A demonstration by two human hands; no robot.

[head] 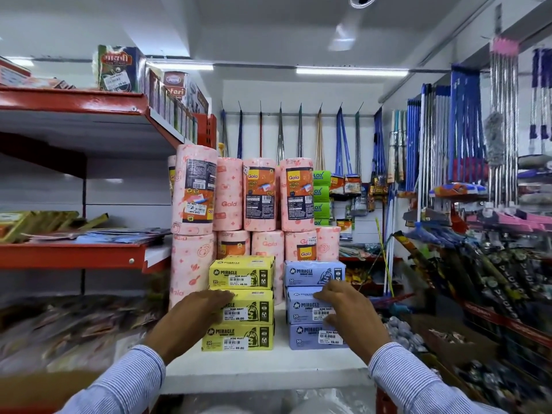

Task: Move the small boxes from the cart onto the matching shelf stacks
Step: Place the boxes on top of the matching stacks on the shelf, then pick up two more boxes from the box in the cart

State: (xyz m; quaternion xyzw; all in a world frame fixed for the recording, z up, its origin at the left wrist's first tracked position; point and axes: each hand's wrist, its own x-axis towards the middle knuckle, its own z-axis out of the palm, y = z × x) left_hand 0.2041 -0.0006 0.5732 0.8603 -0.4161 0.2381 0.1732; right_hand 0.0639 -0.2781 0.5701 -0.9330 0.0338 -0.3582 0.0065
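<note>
- Two stacks of small "Miracle" garbage-bag boxes, side by side on a white shelf (268, 375), a narrow gap between them.
- Yellow stack (240, 303) on the left, three boxes high, printed fronts and price stickers facing outward.
- Blue stack (313, 306) on the right, also three boxes high, the middle box sitting slightly off-line from those above and below.
- Left hand (194, 315) pressed against the left front edge of the yellow stack at the level of the middle box, fingers extended and flat, closed around nothing.
- Right hand (349, 312) resting on the front of the blue stack's middle box, fingers curled over its upper edge, thumb lower on the face; whether gripping or only touching cannot be told.
- Striped blue-and-white sleeves (418, 383) reaching in from the bottom corners.
- Directly behind the boxes, pink "Gala" kitchen towel rolls (260, 195) stacked two tiers high.
- Green packs (322, 195) piled just right of the rolls.
- Red-edged shelving (71, 255) on the left holding flat packets and cartons.
- Mops and brooms (466, 124) hanging on the back wall and the right side.
- No cart visible anywhere.
</note>
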